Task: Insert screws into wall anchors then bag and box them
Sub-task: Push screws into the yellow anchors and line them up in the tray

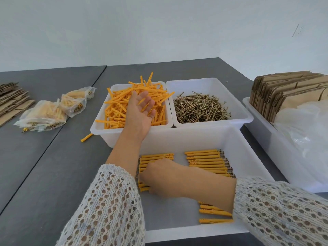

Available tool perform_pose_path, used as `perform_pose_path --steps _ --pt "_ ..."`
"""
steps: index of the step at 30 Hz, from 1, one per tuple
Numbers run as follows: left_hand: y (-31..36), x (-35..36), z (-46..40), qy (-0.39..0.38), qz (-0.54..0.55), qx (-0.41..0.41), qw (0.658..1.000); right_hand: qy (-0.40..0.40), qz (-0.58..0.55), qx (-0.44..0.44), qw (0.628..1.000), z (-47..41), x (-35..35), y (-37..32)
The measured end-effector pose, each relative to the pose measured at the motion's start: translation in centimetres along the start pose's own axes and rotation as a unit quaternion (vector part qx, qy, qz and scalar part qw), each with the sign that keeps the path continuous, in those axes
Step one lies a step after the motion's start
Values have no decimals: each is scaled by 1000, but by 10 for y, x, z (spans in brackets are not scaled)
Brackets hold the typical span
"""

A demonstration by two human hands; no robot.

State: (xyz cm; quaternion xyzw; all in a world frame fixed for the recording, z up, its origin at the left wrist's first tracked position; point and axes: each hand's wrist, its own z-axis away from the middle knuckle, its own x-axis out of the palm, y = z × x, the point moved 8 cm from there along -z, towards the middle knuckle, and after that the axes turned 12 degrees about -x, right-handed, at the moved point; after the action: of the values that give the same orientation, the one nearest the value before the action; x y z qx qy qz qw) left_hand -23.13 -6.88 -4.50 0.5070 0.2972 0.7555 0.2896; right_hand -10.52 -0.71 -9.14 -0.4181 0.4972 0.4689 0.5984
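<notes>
Left grip (142,110) cupping loose anchors (144,103)

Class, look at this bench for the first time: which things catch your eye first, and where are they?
The heap of yellow anchors in the back-left bin, with the left hand lying open on it. Beside it, a bin of screws. In the near tray, the right hand rests on rows of assembled anchors.

Bare strip in large white plastic tray (236,139) between two rows of yellow screw-fitted anchors (207,162); open grey tabletop (44,174) left; crossed forearms (124,148) block near side.
</notes>
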Motion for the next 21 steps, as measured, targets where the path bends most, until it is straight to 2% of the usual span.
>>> perform_pose_path --steps 3,4,5,7,8,9,11,13,14,15,16,18,19,21 --pt "9 -3 2 43 -52 60 996 0 -13 3 1000 -1 0 2" --pt "17 -4 5 79 -129 115 982 -4 -18 6 1000 0 -1 2" --pt "26 -5 10 117 -228 182 949 -8 -25 9 1000 0 -2 2" --pt "35 -1 19 166 -396 298 853 -21 -78 24 996 3 -9 7" --pt "35 2 19 169 -460 318 812 -29 -120 29 992 5 -15 12" --pt "30 5 15 154 -520 313 779 -32 -153 27 987 10 -25 18" --pt "10 14 4 97 -645 251 715 -24 -218 26 975 25 -49 35" --pt "-7 18 -1 90 -772 199 596 29 -349 43 936 44 -68 55" --pt "-11 18 -2 106 -820 190 530 79 -404 59 910 52 -76 69" --pt "-13 18 -3 123 -847 184 483 143 -433 84 886 61 -83 85" --pt "-14 18 -4 134 -860 173 460 214 -437 119 865 70 -87 104" --pt "-16 16 -7 135 -870 141 452 345 -372 203 837 86 -90 139" --pt "-17 14 -8 128 -873 125 453 387 -311 247 832 95 -88 154" --pt "-16 13 -9 126 -869 110 466 397 -170 340 835 112 -80 177"
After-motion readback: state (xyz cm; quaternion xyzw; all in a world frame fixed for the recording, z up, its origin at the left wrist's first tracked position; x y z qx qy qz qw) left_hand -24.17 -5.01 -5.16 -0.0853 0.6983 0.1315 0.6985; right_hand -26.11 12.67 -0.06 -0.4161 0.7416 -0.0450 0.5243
